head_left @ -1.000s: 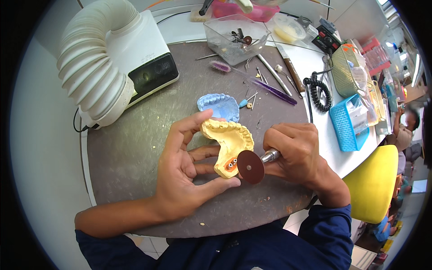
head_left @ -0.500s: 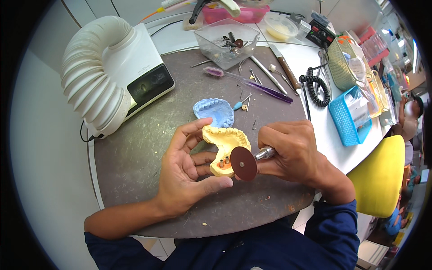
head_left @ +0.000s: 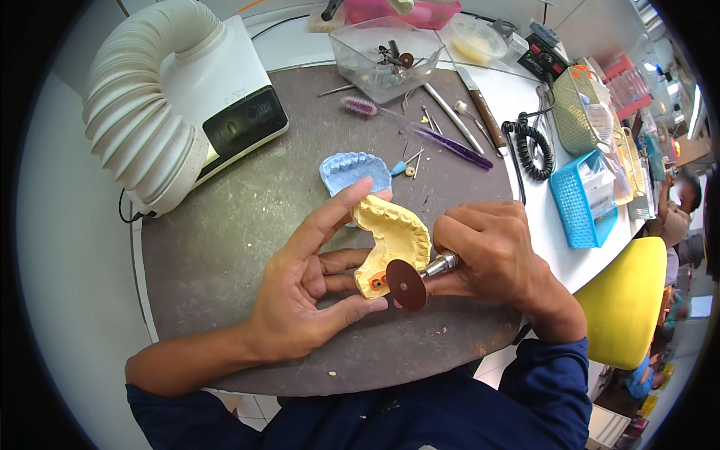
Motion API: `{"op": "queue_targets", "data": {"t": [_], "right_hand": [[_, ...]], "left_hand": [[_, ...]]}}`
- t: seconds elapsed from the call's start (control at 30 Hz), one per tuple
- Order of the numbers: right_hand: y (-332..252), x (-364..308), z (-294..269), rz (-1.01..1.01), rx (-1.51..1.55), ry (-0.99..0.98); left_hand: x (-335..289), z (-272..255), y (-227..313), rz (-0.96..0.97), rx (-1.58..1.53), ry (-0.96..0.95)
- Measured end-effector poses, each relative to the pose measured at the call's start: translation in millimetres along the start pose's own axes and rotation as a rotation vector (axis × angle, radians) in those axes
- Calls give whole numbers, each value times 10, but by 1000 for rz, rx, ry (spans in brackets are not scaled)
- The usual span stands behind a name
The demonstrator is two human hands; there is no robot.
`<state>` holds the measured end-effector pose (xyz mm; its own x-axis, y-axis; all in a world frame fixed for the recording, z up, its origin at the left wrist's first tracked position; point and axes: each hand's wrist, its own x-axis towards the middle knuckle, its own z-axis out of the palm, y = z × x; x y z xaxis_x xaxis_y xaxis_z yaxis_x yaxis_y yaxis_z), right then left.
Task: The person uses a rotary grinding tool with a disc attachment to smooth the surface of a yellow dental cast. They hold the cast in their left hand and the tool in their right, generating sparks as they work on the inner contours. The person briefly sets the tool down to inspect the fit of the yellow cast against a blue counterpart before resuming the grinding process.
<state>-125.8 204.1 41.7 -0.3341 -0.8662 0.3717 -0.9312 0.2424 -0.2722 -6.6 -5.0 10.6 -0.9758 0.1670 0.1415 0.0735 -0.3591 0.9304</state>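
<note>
My left hand (head_left: 307, 274) is closed around a yellow dental cast (head_left: 397, 231), fingers behind it and thumb at its lower edge. An orange patch with small metal posts (head_left: 377, 282) sits near the cast's lower end. In my right hand (head_left: 487, 255) is a rotary handpiece (head_left: 441, 263), gripped with its tip toward the cast. A dark red cutting disc (head_left: 407, 285) on that tip overlaps the cast's lower right edge; I cannot tell whether they touch. Just beyond my left fingertips lies a blue dental cast (head_left: 356, 172).
A white suction unit with a ribbed hose (head_left: 146, 105) stands at the left. Toward the back are a clear bin of discs and bits (head_left: 375, 75), a purple toothbrush (head_left: 450, 146) and a wooden-handled knife (head_left: 484, 112). Rightward are a coiled cord (head_left: 534, 148) and a blue basket (head_left: 581, 206).
The yellow cast has tilted and shifted slightly to the right in my left hand, so its posts show more end-on. The disc sits slightly lower. The whole view has shifted a little.
</note>
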Motion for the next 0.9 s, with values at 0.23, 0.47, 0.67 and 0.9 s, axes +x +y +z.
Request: {"op": "queue_targets", "data": {"t": [0.23, 0.47, 0.67, 0.9], "right_hand": [[-4, 13, 5, -14, -7, -18], [-2, 11, 16, -13, -4, -24], [-7, 12, 18, -11, -9, -30], [-3, 10, 26, -13, -6, -30]], "left_hand": [[6, -3, 4, 0, 34, 3], [11, -7, 3, 8, 48, -2], [7, -3, 15, 10, 59, -6], [1, -1, 3, 20, 60, 2]]}}
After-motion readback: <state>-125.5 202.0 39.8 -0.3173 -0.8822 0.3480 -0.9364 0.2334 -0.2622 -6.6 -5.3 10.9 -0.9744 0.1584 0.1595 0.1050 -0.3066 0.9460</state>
